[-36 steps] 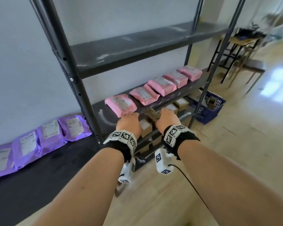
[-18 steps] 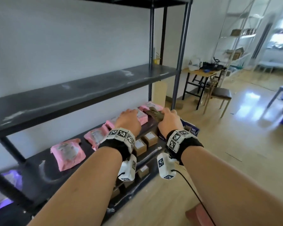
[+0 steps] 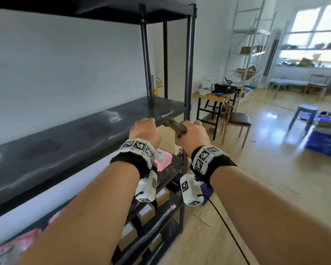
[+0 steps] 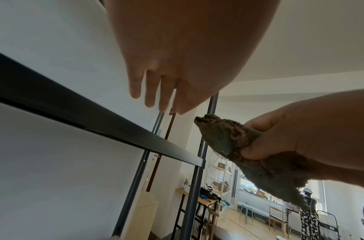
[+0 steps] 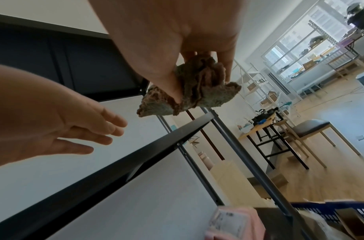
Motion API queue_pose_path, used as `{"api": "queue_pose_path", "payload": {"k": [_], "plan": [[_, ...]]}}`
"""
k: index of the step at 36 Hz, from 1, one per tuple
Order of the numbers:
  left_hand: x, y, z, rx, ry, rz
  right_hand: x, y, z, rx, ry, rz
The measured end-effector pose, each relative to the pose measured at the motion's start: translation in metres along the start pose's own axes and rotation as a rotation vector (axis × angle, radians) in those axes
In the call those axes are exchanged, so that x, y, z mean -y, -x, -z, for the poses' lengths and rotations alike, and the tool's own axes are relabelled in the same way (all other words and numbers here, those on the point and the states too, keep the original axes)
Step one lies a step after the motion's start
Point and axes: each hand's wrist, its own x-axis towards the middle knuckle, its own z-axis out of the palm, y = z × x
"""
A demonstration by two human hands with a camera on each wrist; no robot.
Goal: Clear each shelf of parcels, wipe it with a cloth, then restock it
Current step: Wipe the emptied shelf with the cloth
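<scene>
Both hands rose from lower shelf w/ pink parcels; my right hand (image 3: 194, 133) pinches cloth (image 3: 175, 126), left hand (image 3: 144, 131) spread; I'd press flat, wipe bare shelf (image 3: 69, 138) end-to-end.

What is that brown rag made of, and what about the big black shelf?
The rag in the right hand looks like soft, nubbly terry or microfibre cloth: its surface is fuzzy and it crumples into folds. The black shelf looks like painted metal or coated board; its smooth top shows a dull sheen with pale streaks, and its edge is thin and straight. Which one, the pictures leave open.
</scene>
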Motion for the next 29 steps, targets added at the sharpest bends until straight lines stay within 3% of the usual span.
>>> {"api": "queue_pose_path", "payload": {"k": [10, 16, 21, 25, 29], "plan": [[-0.017, -0.089, -0.003, 0.133, -0.073, 0.148, -0.008, -0.11, -0.002, -0.025, 0.014, 0.039], [-0.021, -0.127, -0.009, 0.243, -0.104, 0.283, -0.011, -0.173, -0.01, 0.013, 0.052, 0.149], [-0.012, -0.158, -0.031, 0.338, -0.288, 0.309, -0.021, -0.219, -0.02, 0.093, 0.125, 0.171], [-0.025, -0.155, -0.03, 0.304, -0.25, 0.36, -0.031, -0.238, -0.034, 0.256, 0.242, 0.148], [-0.023, -0.156, -0.033, 0.237, -0.219, 0.402, -0.03, -0.243, -0.043, 0.276, 0.239, 0.133]]}}
